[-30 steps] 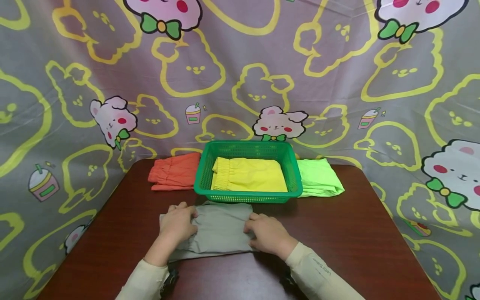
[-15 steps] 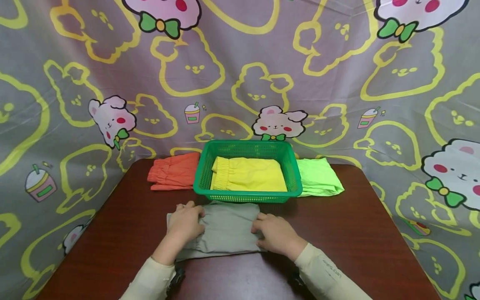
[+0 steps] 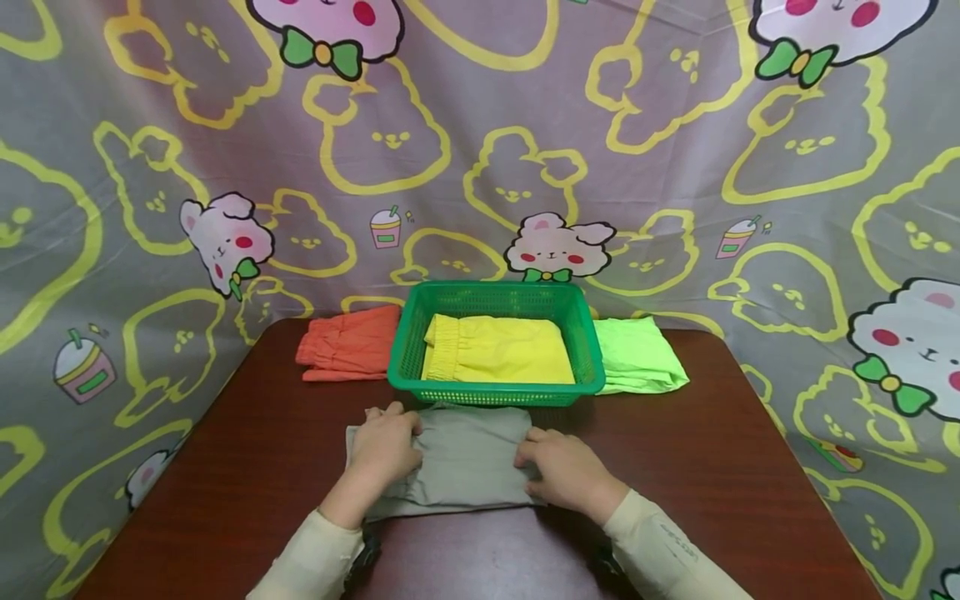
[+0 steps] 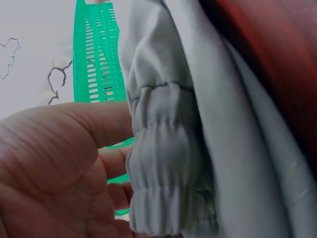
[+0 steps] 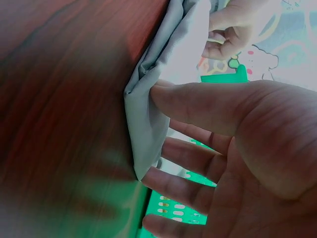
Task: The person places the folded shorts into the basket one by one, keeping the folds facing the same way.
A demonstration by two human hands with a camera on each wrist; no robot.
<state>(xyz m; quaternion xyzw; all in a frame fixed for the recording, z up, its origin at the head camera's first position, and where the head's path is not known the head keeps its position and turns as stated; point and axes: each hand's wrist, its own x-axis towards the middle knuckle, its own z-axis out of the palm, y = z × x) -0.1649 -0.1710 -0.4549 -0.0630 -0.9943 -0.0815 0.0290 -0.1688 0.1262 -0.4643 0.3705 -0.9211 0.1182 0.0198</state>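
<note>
A folded grey garment with a gathered waistband lies on the table in front of the basket. At its left part rests the left hand, its thumb and fingers extended against the cloth; in the left wrist view the waistband hides the fingertips of this hand. The right hand touches the garment's right edge. Seen from the right wrist, this hand has its thumb on the folded edge and its other fingers spread, fairly straight, alongside the grey cloth.
Behind the garment stands a green basket holding folded yellow clothing. Folded red clothing lies left of the basket, bright green clothing right of it. A patterned curtain hangs behind the brown table.
Both hands and the grey garment have shifted to the right along the table. The hands keep their places at its two sides. The basket and other clothes have stayed put.
</note>
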